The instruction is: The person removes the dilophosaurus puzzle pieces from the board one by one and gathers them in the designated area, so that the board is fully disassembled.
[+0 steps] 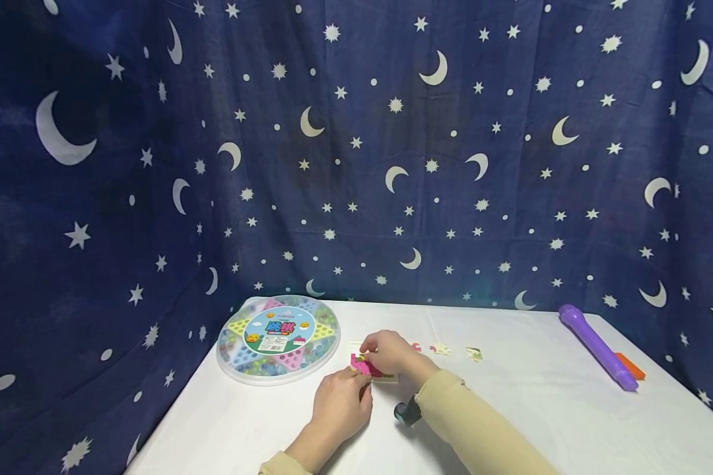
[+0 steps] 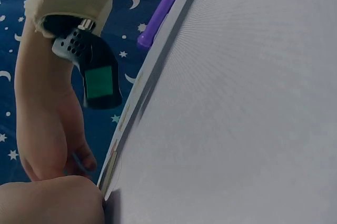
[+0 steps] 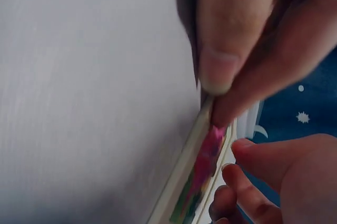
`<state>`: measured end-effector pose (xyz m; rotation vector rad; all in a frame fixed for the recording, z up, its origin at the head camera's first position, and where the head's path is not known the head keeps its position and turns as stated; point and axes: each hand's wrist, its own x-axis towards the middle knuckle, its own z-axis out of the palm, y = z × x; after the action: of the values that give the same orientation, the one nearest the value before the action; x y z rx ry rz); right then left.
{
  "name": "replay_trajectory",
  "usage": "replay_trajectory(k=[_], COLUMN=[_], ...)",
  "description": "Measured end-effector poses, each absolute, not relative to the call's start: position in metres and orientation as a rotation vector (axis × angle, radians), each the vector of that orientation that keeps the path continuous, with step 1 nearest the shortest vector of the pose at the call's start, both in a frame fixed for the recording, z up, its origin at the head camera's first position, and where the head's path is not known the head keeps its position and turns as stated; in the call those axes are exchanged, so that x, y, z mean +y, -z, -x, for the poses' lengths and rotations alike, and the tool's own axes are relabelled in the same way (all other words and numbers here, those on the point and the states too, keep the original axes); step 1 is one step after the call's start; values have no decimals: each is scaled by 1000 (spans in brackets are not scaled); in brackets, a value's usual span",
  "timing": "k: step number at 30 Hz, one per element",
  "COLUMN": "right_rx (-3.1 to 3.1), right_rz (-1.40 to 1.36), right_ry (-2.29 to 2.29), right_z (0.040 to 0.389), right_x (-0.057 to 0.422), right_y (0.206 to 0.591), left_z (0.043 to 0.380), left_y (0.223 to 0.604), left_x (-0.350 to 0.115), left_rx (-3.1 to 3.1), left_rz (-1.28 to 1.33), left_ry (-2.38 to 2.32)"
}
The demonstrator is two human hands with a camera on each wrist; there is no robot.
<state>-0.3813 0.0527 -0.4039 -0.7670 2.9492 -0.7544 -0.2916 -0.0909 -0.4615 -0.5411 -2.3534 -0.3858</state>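
Observation:
A small jigsaw board (image 1: pixel 386 379) with a pink picture and a pale border lies on the table. My left hand (image 1: pixel 341 401) holds its near left edge. In the right wrist view, the left thumb (image 3: pixel 218 71) and a finger grip the edge of the board. Over the board's upper part is my right hand (image 1: pixel 392 351), its fingers bent down close to the surface. Whether a piece sits between those fingertips I cannot tell. Loose puzzle pieces lie to the right: a pink-red one (image 1: pixel 416 347), a yellow and pink one (image 1: pixel 440 349) and a greenish one (image 1: pixel 474 354).
At the left, a round Chinese checkers set (image 1: pixel 279 340) lies on the white table (image 1: pixel 529 409). On the right are a purple stick (image 1: pixel 597 346) and an orange block (image 1: pixel 630 366). A dark wrist camera (image 1: pixel 408 412) hangs below the right sleeve. A starry curtain surrounds the table.

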Motion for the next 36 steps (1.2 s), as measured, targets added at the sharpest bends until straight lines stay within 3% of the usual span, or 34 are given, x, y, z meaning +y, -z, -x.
replay_trajectory(k=[36], right_rx=[2834], right_rz=[701], right_ry=[894], right_z=[384], right_x=[37], right_y=[404], left_z=[291], left_y=[460], left_x=[-89], left_rx=[-2416], left_rz=[503], left_ry=[359])
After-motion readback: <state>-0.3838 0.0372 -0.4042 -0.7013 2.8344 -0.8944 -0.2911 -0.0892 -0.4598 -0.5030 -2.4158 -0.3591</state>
